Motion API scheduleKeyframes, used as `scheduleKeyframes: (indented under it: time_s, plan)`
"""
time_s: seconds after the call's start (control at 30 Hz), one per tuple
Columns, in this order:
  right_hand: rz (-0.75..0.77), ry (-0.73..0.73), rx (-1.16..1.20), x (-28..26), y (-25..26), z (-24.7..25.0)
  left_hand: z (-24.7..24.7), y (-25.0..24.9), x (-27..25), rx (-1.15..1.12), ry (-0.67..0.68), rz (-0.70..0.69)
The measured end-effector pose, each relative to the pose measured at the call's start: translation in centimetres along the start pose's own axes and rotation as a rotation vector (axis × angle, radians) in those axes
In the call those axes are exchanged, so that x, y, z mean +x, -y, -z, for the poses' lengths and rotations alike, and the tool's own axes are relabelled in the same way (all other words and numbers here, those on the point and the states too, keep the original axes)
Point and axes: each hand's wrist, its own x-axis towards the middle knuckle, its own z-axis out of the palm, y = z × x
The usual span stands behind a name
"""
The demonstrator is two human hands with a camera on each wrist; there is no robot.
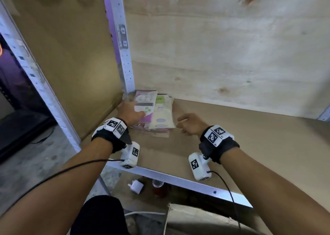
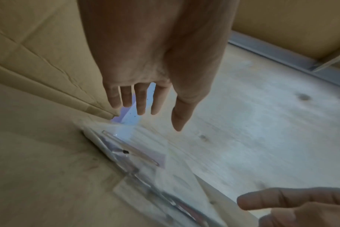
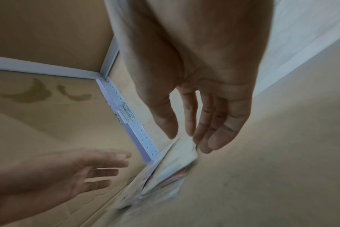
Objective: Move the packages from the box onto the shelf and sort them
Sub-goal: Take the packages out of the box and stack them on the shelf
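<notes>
A small stack of flat packages lies in the back left corner of the shelf board [image 1: 232, 145]: a pink and white package [image 1: 145, 99] on the left and a white one with a green label [image 1: 163, 110] beside it. My left hand [image 1: 133, 110] is spread over the pink package with straight fingers; in the left wrist view the left hand [image 2: 157, 109] hovers just above the clear wrappers [image 2: 130, 153] and holds nothing. My right hand [image 1: 187, 124] is just right of the stack. Its fingers [image 3: 204, 138] are relaxed, close to the stack's edge [image 3: 175, 162].
A perforated metal upright [image 1: 125, 56] stands in the corner behind the packages, with cardboard on the left and plywood behind. Below the front rail [image 1: 178, 178] lie a white plug [image 1: 136, 186] and a glass [image 1: 158, 183]. A cardboard edge [image 1: 196, 215] shows at the bottom.
</notes>
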Motion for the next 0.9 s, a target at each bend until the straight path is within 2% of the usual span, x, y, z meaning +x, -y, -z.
scheduleKeyframes:
  time_s: [0.1,0.23,0.4,0.67,0.9]
  plan:
    - [0.002,0.039,0.037,-4.2,-0.2,1.0,-0.1,-1.2,-3.5,-0.077,-0.015,0.004]
    - [0.052,0.019,0.047,-10.6,-1.0,2.0,-0.9,-2.6,-8.9,-0.258,-0.025,-0.086]
    - [0.072,0.048,0.058,-18.9,-3.5,2.5,-2.2,-4.1,-16.3,-0.373,0.068,-0.154]
    - [0.0,0.058,0.03,-28.7,-9.6,2.4,-7.3,-4.9,-26.2,-0.336,0.321,-0.177]
    - [-0.119,0.133,-0.143,-31.3,-17.4,0.9,-14.1,-4.2,-30.4,-0.233,0.591,-0.164]
